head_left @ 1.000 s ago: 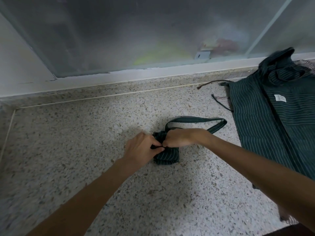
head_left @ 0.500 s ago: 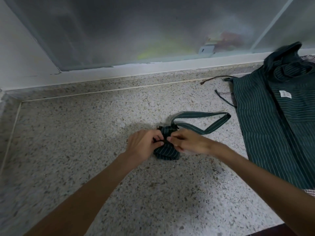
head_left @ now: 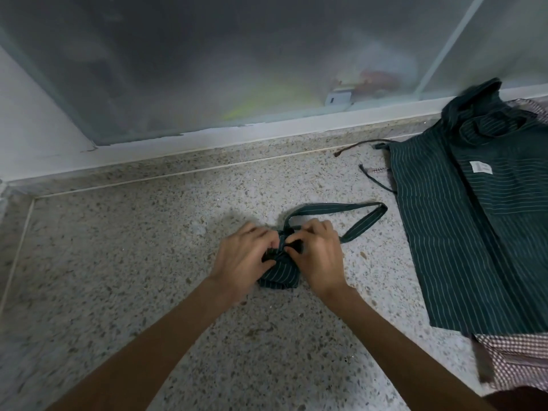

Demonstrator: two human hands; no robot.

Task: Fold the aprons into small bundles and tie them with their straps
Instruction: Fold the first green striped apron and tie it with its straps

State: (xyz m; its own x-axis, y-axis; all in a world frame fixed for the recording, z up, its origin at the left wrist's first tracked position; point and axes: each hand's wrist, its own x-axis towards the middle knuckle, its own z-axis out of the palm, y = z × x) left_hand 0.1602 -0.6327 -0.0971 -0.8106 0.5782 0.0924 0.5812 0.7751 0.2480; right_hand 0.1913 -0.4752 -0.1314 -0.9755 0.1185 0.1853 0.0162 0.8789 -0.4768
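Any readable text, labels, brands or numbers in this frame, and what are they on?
None can be read.
White sewn tag on the spread striped apron: print too small and blurred.
White label behind the frosted glass: blurred, unreadable.

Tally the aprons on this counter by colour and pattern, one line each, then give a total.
Dark green striped aprons: 2, the small bundle between the hands and the flat apron at the right.
Red-and-white checked aprons: 1, the checked apron showing from under the flat one.
Total: 3
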